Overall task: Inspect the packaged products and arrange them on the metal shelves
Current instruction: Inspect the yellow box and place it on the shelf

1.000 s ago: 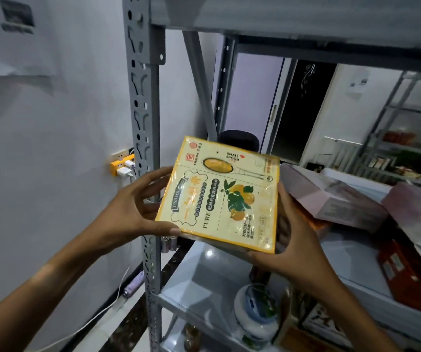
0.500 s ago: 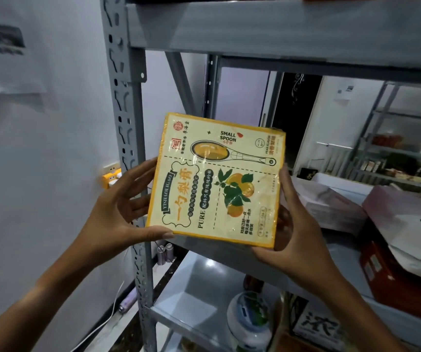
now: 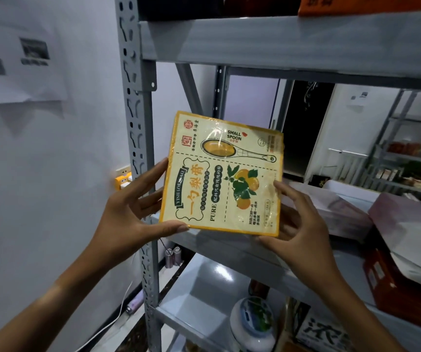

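Note:
A flat yellow box [image 3: 223, 174] wrapped in clear film, printed with a spoon, pears and "SMALL SPOON", is held upright in front of the grey metal shelf unit [image 3: 280, 44]. My left hand [image 3: 133, 212] grips its left edge and lower left corner, thumb across the bottom. My right hand [image 3: 298, 224] holds its right edge and lower right corner, thumb under the bottom edge. The printed face is turned toward me. The box hangs in the air at the height of the middle shelf [image 3: 229, 247], near the left upright post [image 3: 138, 148].
Pale pink boxes [image 3: 344, 209] and a red box [image 3: 402, 285] lie on the middle shelf at right. A white jar [image 3: 252, 326] and a black-lettered box [image 3: 326, 334] sit on the lower shelf. An orange box [image 3: 364, 5] stands on the top shelf. A white wall is at left.
Both hands have raised the box and turned it more upright, its face toward me. The view has tilted up, showing the upper shelf and what stands on it.

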